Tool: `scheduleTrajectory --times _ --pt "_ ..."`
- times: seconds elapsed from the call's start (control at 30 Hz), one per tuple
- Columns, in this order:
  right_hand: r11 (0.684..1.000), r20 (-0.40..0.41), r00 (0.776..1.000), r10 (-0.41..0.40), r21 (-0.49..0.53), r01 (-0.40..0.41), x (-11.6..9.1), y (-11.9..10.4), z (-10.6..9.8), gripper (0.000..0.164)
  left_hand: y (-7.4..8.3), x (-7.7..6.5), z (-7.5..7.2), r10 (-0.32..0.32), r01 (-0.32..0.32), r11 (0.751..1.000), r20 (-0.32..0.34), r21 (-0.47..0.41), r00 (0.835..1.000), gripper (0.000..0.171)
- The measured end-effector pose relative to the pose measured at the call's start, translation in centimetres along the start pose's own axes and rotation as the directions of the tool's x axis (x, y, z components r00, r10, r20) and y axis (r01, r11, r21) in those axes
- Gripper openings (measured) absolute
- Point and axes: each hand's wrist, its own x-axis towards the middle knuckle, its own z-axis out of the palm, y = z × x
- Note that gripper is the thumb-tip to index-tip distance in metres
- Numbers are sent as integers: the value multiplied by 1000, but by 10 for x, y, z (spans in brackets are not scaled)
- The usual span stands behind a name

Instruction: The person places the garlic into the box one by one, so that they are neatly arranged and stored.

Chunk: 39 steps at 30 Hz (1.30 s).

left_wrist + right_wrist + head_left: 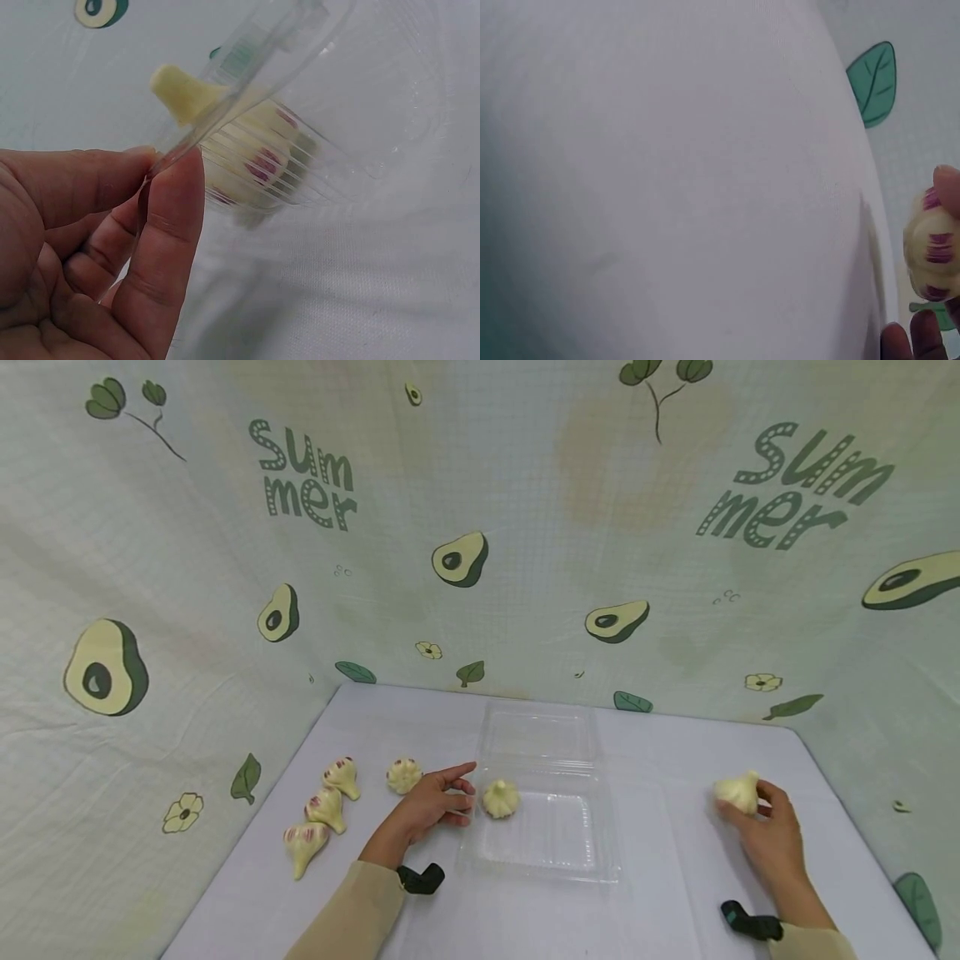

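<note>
An open clear plastic box (540, 870) lies on the table with its hinged lid (537, 727) laid back. One garlic bulb (500, 799) sits in the box near its left wall. My left hand (431, 806) is at that left side, and in the left wrist view its thumb and finger (176, 195) pinch the thin plastic edge. The bulb with purple streaks shows through the ribbed plastic there. Off to the right, my right hand (772, 839) holds another garlic bulb (738, 792) between thumb and fingers. In the right wrist view only part of that hand shows.
Three garlic bulbs, among them a middle one (326, 810), lie in a slanting row at the table's left. Another bulb (405, 775) sits just behind my left wrist. A printed cloth (525, 510) hangs along the back and sides of the white table (660, 893).
</note>
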Motion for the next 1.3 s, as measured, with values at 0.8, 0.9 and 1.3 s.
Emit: scheduleTrajectory --times 0.8,0.9,1.3 --pt "957 61 993 101 268 -114 -12 -20 2 62 -2 0 -1 -6 6 1000 -9 -4 1000 70" --pt "953 66 995 80 288 -96 -15 -25 2 55 -2 0 -1 -8 7 1000 -7 -7 1000 70" --pt "974 108 994 -26 226 0 -31 -58 8 53 -2 0 0 -8 8 1000 -3 -8 1000 71"
